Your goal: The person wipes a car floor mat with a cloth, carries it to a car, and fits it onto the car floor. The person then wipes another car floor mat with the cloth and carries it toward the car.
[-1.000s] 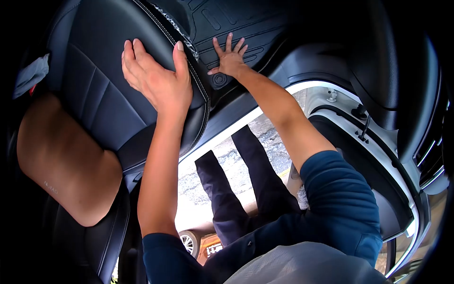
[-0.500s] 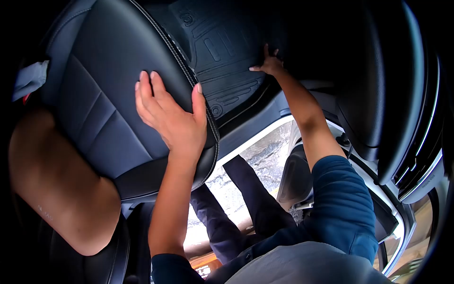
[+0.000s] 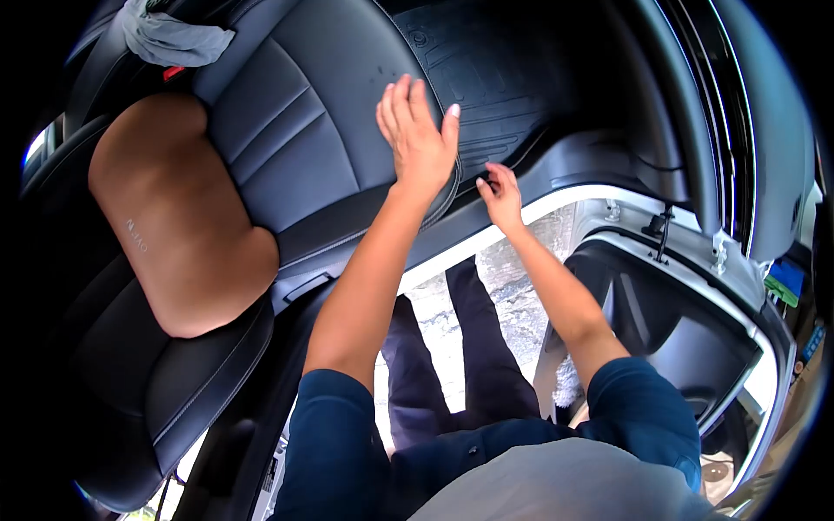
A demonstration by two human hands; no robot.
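Observation:
My left hand (image 3: 419,146) lies on the front part of the black leather car seat (image 3: 347,74), palm down. Its fingers are stretched out and the thumb stands apart; it holds nothing. A few small dark spots show on the cushion by the fingertips. Lower and to the right, my right hand (image 3: 502,198) hovers by the door sill (image 3: 530,178), near the edge of the ribbed black floor mat (image 3: 482,104). Its fingers are loosely bent and apart, with nothing visible between them.
A brown cushion (image 3: 182,217) leans on the seat's backrest. A grey cloth (image 3: 174,36) hangs near a red buckle (image 3: 174,73). The open car door (image 3: 669,304) stands at right, with a green and blue item (image 3: 784,282) beyond it.
My right hand has drawn back from over the floor mat toward the sill. My left hand stays on the seat, nearer its front edge. The head view has shifted, showing more of the cushion and door.

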